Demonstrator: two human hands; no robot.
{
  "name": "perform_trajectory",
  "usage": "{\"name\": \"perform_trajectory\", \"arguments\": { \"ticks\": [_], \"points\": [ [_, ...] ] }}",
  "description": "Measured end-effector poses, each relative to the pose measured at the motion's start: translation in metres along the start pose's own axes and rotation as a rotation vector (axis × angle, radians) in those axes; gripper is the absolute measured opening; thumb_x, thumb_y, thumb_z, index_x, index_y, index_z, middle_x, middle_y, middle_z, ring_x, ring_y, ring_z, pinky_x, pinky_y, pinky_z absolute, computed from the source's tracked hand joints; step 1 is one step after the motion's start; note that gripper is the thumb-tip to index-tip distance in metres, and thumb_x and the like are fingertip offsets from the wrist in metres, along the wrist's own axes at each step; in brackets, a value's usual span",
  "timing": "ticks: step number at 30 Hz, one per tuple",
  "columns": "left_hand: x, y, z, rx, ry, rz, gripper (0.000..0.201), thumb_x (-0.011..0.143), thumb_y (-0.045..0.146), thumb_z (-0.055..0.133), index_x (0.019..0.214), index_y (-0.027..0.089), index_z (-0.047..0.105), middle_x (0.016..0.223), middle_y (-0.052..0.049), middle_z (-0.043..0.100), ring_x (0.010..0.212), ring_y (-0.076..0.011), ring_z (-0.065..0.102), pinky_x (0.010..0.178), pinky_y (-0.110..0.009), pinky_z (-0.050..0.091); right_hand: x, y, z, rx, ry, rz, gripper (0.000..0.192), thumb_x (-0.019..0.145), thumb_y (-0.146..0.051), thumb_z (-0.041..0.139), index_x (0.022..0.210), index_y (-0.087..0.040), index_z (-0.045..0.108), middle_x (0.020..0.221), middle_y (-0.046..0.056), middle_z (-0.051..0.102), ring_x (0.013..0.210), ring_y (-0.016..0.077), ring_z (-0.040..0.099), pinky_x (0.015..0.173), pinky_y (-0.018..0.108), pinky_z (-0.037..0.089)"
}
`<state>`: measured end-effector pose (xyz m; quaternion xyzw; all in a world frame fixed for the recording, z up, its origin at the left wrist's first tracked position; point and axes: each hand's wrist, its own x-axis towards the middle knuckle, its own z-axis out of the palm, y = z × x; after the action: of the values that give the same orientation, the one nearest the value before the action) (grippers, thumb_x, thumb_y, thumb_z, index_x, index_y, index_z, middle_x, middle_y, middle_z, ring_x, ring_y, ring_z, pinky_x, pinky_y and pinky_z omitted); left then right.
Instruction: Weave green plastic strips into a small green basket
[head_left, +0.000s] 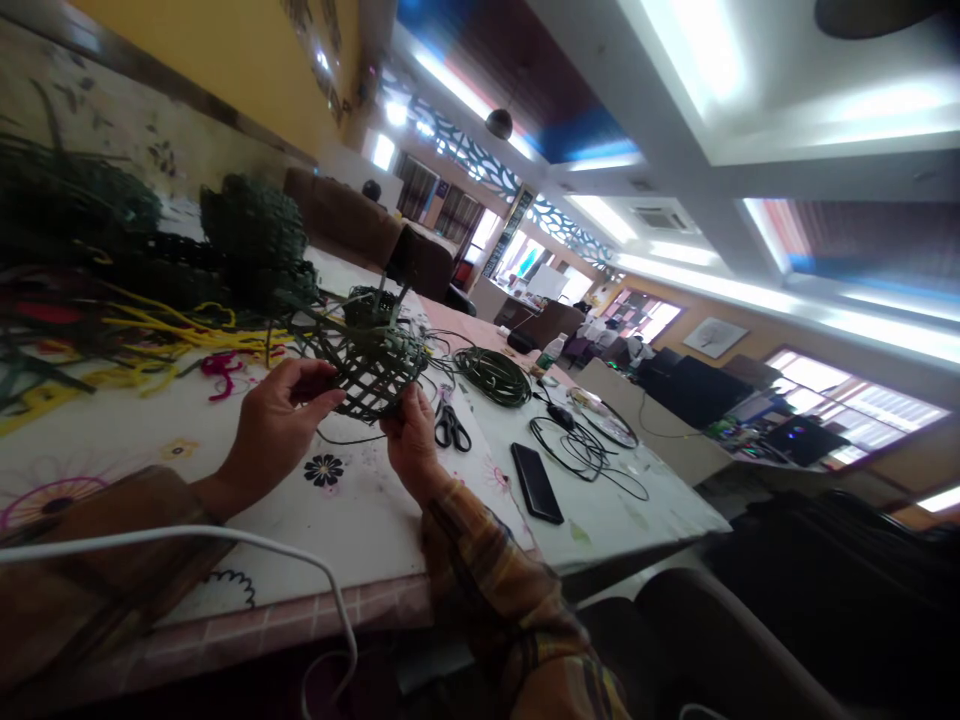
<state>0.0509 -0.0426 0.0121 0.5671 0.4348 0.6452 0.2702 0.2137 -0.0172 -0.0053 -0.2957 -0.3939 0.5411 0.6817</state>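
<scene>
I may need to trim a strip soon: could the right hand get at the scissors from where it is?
Probably yes. The scissors lie flat on the table just beside the right hand, with nothing between them, though that hand now grips the woven basket.

You get one view only, from the camera on your head, tilted hard so the table (360,540) slants. It looks forward and down, close on your left hand (274,425) and right hand (409,440); beyond the grip, the room recedes.
</scene>
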Motion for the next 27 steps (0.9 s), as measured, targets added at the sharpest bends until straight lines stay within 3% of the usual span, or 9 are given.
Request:
{"name": "perform_trajectory", "arguments": {
  "ticks": [4,9,12,16,20,24,27],
  "points": [
    [0.007,-0.005,-0.003,0.093,-0.020,0.052,0.037,0.075,0.045,0.070,0.102,0.020,0.066,0.096,-0.004,0.068,0.083,-0.0198,0.065,0.082,-0.037,0.055,0.004,-0.011,-0.004,-0.144,0.020,-0.118,0.044,0.076,-0.058,0.071,0.078,-0.024,0.043,0.064,-0.010,0.036,0.049,0.0042,0.026,0.042,0.018,0.019],
    [0.017,-0.017,-0.010,0.201,-0.026,0.164,0.031,0.084,0.044,0.063,0.104,0.020,0.066,0.105,-0.004,0.064,0.081,-0.0165,0.062,0.079,-0.034,0.056,0.007,-0.037,-0.016,-0.670,0.132,-0.562,0.042,0.084,-0.050,0.064,0.068,-0.023,0.036,0.061,-0.009,0.034,0.059,0.0073,0.031,0.054,0.021,0.030],
    [0.017,-0.019,-0.012,0.247,0.002,0.224,0.030,0.087,0.043,0.062,0.106,0.021,0.066,0.107,-0.005,0.063,0.083,-0.0176,0.062,0.075,-0.033,0.056,0.007,-0.047,-0.021,-0.933,0.183,-0.715,0.044,0.086,-0.048,0.065,0.065,-0.023,0.036,0.058,-0.009,0.034,0.059,0.0078,0.031,0.056,0.021,0.030],
    [0.016,-0.014,-0.013,0.350,0.030,0.428,0.037,0.089,0.048,0.063,0.116,0.022,0.064,0.116,-0.008,0.063,0.102,-0.0239,0.064,0.086,-0.038,0.057,0.010,-0.043,-0.025,-1.155,0.101,-0.831,0.043,0.090,-0.052,0.063,0.067,-0.022,0.041,0.059,-0.007,0.043,0.057,0.0083,0.037,0.058,0.022,0.032],
    [0.017,-0.011,-0.015,0.498,0.040,0.636,0.052,0.087,0.060,0.063,0.122,0.022,0.063,0.120,-0.012,0.064,0.122,-0.0319,0.057,0.110,-0.050,0.043,0.010,-0.030,-0.024,-1.368,-0.110,-0.824,0.043,0.094,-0.055,0.058,0.069,-0.022,0.047,0.063,-0.002,0.053,0.061,0.0114,0.045,0.062,0.024,0.033],
    [0.018,-0.014,-0.016,0.529,-0.057,0.637,0.050,0.088,0.058,0.062,0.125,0.025,0.062,0.126,-0.013,0.065,0.124,-0.0337,0.057,0.113,-0.053,0.039,0.002,-0.022,-0.018,-1.363,-0.281,-0.716,0.042,0.096,-0.056,0.056,0.071,-0.023,0.049,0.068,0.001,0.057,0.065,0.0135,0.048,0.064,0.024,0.030],
    [0.019,-0.015,-0.015,0.486,-0.154,0.625,0.038,0.088,0.054,0.063,0.116,0.027,0.067,0.121,-0.010,0.069,0.122,-0.0329,0.060,0.113,-0.053,0.038,-0.003,-0.020,-0.014,-1.340,-0.329,-0.663,0.043,0.095,-0.058,0.057,0.071,-0.023,0.048,0.070,0.001,0.058,0.066,0.0137,0.048,0.063,0.025,0.029]
  ]
}}
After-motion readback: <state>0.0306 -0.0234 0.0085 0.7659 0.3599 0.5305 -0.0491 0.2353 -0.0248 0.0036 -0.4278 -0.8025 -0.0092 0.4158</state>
